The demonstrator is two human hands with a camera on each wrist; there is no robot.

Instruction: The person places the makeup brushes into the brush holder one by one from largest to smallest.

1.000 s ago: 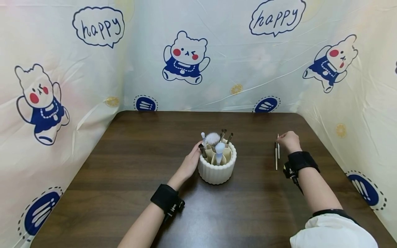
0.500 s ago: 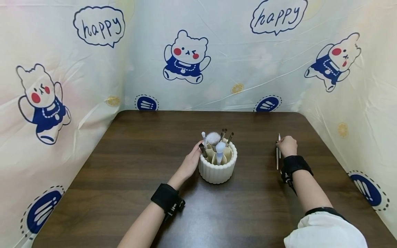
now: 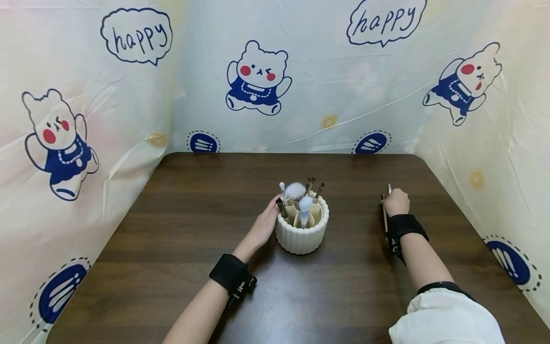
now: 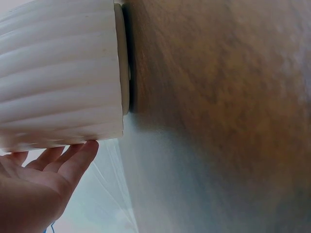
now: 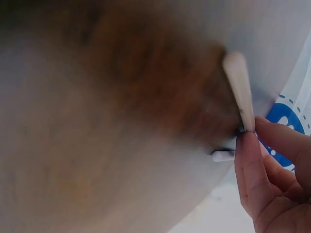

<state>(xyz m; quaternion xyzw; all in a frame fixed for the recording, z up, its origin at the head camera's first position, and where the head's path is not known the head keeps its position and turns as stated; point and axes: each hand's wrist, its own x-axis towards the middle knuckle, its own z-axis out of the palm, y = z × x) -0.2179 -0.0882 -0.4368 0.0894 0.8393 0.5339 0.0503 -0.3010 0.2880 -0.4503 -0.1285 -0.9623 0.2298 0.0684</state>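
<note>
A white ribbed brush holder (image 3: 302, 240) stands upright on the table, with several makeup brushes leaning in its compartments; a fluffy white brush (image 3: 296, 191) and a pale blue one (image 3: 305, 205) are among them. My left hand (image 3: 263, 228) rests its fingers (image 4: 77, 162) against the holder's left side. Over at the right, my right hand (image 3: 397, 202) pinches a slim makeup brush (image 5: 239, 85) between thumb and fingertips, its light handle pointing back toward the wrist. A second slim stick with a pale end (image 5: 222, 156) lies just beyond the fingers, partly hidden by the hand.
The dark wooden table (image 3: 193, 210) reaches back to a printed curtain (image 3: 318, 86) with cartoon bears, which also hangs along both sides. Black straps with small cameras circle both wrists.
My right hand has shifted slightly left and nearer, closing on the dark-tipped brush, which now tilts a little. The left hand and the holder have stayed in place.
</note>
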